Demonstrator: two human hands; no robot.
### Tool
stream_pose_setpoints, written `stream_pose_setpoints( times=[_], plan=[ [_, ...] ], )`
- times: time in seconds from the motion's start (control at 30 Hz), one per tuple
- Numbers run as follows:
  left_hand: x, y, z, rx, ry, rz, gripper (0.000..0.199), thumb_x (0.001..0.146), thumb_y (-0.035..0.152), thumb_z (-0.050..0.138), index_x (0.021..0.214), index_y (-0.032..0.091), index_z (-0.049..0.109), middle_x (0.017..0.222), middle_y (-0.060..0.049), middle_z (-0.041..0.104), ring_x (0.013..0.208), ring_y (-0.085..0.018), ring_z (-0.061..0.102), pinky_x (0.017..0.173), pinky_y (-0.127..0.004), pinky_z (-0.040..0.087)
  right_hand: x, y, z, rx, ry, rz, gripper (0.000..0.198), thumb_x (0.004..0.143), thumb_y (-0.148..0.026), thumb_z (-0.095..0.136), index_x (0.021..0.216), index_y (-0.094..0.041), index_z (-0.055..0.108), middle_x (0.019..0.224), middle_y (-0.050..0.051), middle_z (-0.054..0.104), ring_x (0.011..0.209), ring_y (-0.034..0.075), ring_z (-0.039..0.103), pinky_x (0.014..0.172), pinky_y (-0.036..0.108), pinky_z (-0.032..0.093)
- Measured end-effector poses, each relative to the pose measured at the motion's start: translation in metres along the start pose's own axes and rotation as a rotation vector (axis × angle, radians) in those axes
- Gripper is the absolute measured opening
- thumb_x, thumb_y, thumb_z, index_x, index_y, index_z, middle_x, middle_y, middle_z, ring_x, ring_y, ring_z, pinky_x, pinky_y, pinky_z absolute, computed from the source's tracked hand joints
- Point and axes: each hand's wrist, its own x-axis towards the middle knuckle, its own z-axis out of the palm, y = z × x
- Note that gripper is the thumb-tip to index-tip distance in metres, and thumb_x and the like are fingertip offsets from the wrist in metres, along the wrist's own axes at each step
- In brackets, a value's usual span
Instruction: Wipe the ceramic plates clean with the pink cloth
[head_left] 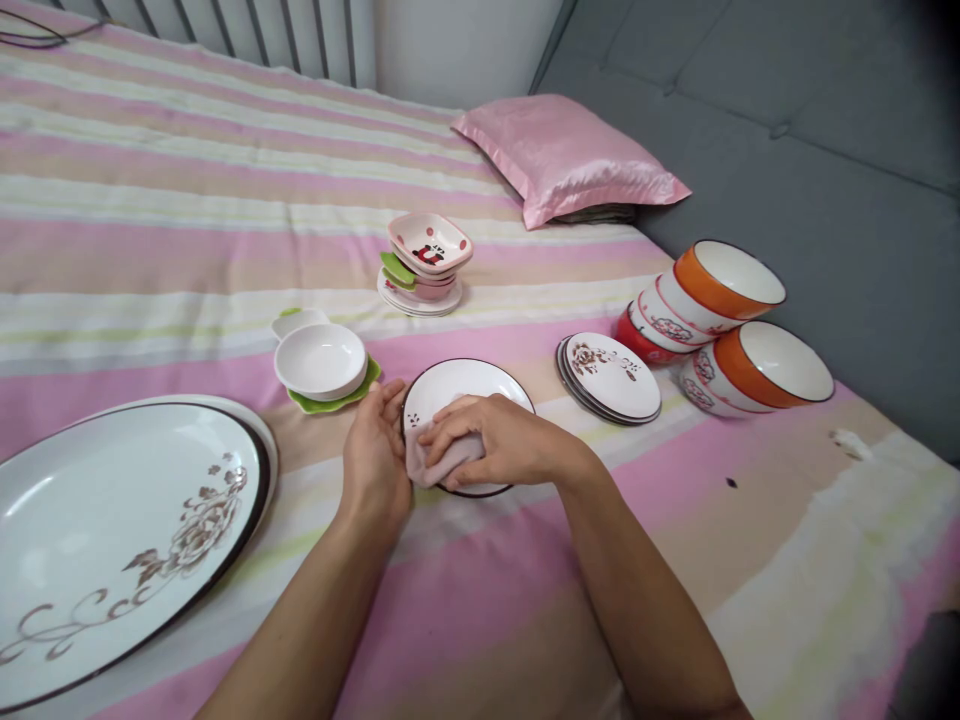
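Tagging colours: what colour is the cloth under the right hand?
The cloth is pale greyish pink, best seen in the head view.

This looks to me like a bedroom in somebody's home. What fills most of the view is a broad bed (480, 600), spread with a soft sheet (187, 235) in pink, cream, tan and pale green stripes. A shiny pink pillow (570, 155) with a flat border lies near the grey, button-tufted headboard (750, 125) along the right. Past the far edge I see a pale wall (457, 50) and a white, upright-ribbed fixture (281, 35), perhaps a radiator. Even the crockery looks domestic: a large flower-patterned plate (97, 520) and orange-rimmed bowls (784, 365), all set out on the bedding.
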Motion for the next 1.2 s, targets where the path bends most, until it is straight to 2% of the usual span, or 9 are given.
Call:
stream_pose_setpoints(
  times=[0.17, 0.33, 0.47, 0.57, 0.83, 0.97, 1.07, 1.2],
  plan=[
    [0.002, -0.002, -0.001, -0.015, -0.005, 0.042, 0.022, 0.087, 0.031, 0.044, 0.081, 0.016, 0.058, 0.080, -0.002, 0.064, 0.083, -0.014, 0.063, 0.081, -0.025, 0.048, -0.007, -0.003, -0.005, -0.002, -0.084, 0.109, 0.024, 0.063, -0.011, 0.068, 0.081, -0.026, 0.072, 0.095, -0.005, 0.071, 0.090, 0.015, 0.064, 0.079, 0.023, 0.044],
    [0.002, -0.003, -0.002, 0.014, -0.034, 0.073, 0.017, 0.083, 0.030, 0.049, 0.081, 0.016, 0.060, 0.081, -0.002, 0.065, 0.088, -0.015, 0.062, 0.081, -0.025, 0.047, -0.015, -0.001, -0.010, 0.011, -0.145, 0.165, 0.021, 0.064, -0.012, 0.066, 0.078, -0.026, 0.072, 0.088, -0.005, 0.072, 0.089, 0.015, 0.064, 0.075, 0.021, 0.045],
    [0.003, -0.005, -0.002, 0.030, -0.054, 0.090, 0.015, 0.080, 0.030, 0.053, 0.081, 0.016, 0.060, 0.082, -0.002, 0.066, 0.090, -0.016, 0.062, 0.084, -0.027, 0.046, -0.021, 0.002, -0.017, 0.026, -0.203, 0.263, 0.024, 0.060, -0.010, 0.065, 0.078, -0.025, 0.073, 0.085, -0.005, 0.072, 0.078, 0.014, 0.065, 0.067, 0.020, 0.045],
    [0.003, -0.006, -0.003, 0.027, -0.067, 0.108, 0.015, 0.079, 0.030, 0.055, 0.081, 0.016, 0.060, 0.082, -0.002, 0.066, 0.090, -0.016, 0.062, 0.082, -0.026, 0.046, -0.025, 0.003, -0.021, 0.021, -0.207, 0.335, 0.024, 0.059, -0.009, 0.064, 0.075, -0.025, 0.073, 0.081, -0.005, 0.072, 0.072, 0.013, 0.065, 0.061, 0.019, 0.044],
    [0.006, -0.009, -0.006, 0.057, -0.094, 0.123, 0.013, 0.076, 0.027, 0.058, 0.081, 0.016, 0.062, 0.085, -0.003, 0.066, 0.086, -0.016, 0.061, 0.076, -0.025, 0.047, -0.033, 0.007, -0.026, -0.163, -0.072, 0.549, 0.021, 0.056, -0.008, 0.064, 0.066, -0.026, 0.070, 0.074, -0.004, 0.071, 0.067, 0.014, 0.062, 0.055, 0.021, 0.040],
    [0.008, -0.012, -0.009, 0.123, -0.073, 0.157, 0.020, 0.072, 0.029, 0.062, 0.087, 0.016, 0.062, 0.088, -0.003, 0.066, 0.084, -0.016, 0.060, 0.076, -0.026, 0.046, -0.033, 0.010, -0.028, -0.251, 0.014, 0.658, 0.019, 0.059, -0.009, 0.064, 0.066, -0.026, 0.069, 0.075, -0.003, 0.070, 0.067, 0.014, 0.061, 0.054, 0.022, 0.037],
    [0.006, -0.012, -0.011, 0.279, -0.007, 0.174, 0.027, 0.070, 0.031, 0.064, 0.094, 0.017, 0.063, 0.089, -0.003, 0.067, 0.081, -0.017, 0.061, 0.071, -0.026, 0.046, -0.031, 0.014, -0.028, -0.341, 0.109, 0.721, 0.018, 0.058, -0.010, 0.066, 0.067, -0.025, 0.069, 0.079, -0.002, 0.070, 0.072, 0.016, 0.060, 0.054, 0.022, 0.035],
    [0.005, -0.006, -0.017, 0.637, -0.027, 0.294, 0.030, 0.068, 0.034, 0.068, 0.094, 0.018, 0.067, 0.086, -0.007, 0.070, 0.080, -0.021, 0.063, 0.069, -0.028, 0.045, -0.027, 0.023, -0.026, -0.370, 0.234, 0.752, 0.017, 0.062, -0.012, 0.064, 0.073, -0.025, 0.067, 0.080, 0.000, 0.069, 0.075, 0.016, 0.060, 0.057, 0.023, 0.036]
  ],
)
